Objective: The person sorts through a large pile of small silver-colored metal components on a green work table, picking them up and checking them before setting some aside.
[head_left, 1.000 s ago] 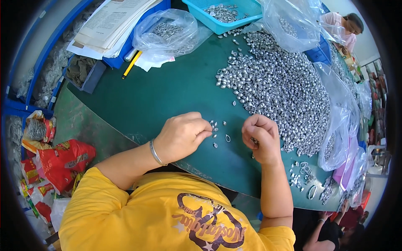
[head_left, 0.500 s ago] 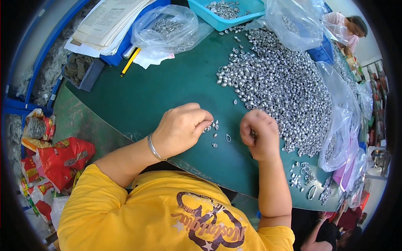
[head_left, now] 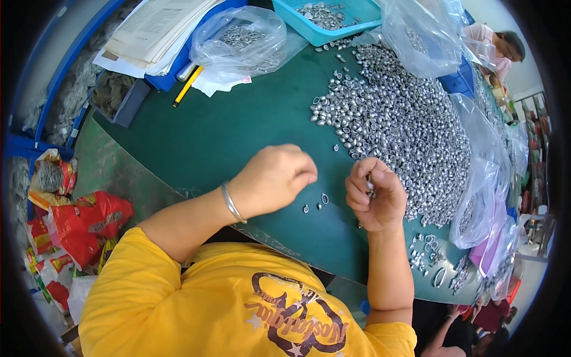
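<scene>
My left hand, with a silver bangle at its wrist, is held over the green table with the fingers curled together. Whatever those fingers may pinch is hidden. Facing it, my right hand curls around small silver metal pieces, which show between thumb and fingers. Between and below the hands lie a thin oval ring and two tiny silver pieces. Just beyond my right hand spreads a big heap of small silver, drop-shaped metal pieces.
A turquoise basket and clear plastic bags stand along the far side. A yellow-and-black pen-like tool lies by a paper stack. Scattered rings and scraps lie at lower right. Another person sits at far right.
My left hand has shifted slightly right, and the small cluster at its fingertips no longer shows. My right hand has turned, bringing the silver pieces in its fingers into view.
</scene>
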Motion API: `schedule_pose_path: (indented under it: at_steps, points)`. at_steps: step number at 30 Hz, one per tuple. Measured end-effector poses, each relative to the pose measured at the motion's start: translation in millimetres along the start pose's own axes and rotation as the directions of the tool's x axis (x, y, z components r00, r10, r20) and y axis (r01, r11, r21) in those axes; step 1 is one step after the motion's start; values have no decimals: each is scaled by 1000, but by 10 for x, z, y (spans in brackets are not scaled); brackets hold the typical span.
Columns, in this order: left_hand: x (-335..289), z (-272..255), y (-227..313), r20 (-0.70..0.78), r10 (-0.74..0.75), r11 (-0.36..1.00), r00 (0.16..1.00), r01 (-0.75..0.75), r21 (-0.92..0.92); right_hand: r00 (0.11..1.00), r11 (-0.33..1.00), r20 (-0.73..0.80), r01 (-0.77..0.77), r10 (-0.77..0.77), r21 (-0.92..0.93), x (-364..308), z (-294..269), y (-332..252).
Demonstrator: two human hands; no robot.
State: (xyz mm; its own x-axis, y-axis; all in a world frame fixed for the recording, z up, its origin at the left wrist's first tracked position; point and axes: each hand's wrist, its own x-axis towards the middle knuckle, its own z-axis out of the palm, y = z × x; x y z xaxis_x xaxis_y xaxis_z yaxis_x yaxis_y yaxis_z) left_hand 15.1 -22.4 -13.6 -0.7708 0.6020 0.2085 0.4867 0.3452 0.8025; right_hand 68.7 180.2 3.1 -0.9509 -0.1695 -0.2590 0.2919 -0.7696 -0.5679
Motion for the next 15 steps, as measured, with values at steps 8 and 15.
schedule_pose_path:
  at_steps: [8, 15]
  points:
    - [150, -163, -161, 71, -306, 855, 949, 307, -417, 874, -431, 344, 179, -344, -884, 89, 177, 389]
    - [58, -28, -174, 1, 52, 974, 999, -50, 222, 998, 970, -51, 24, -37, -243, 13, 35, 14]
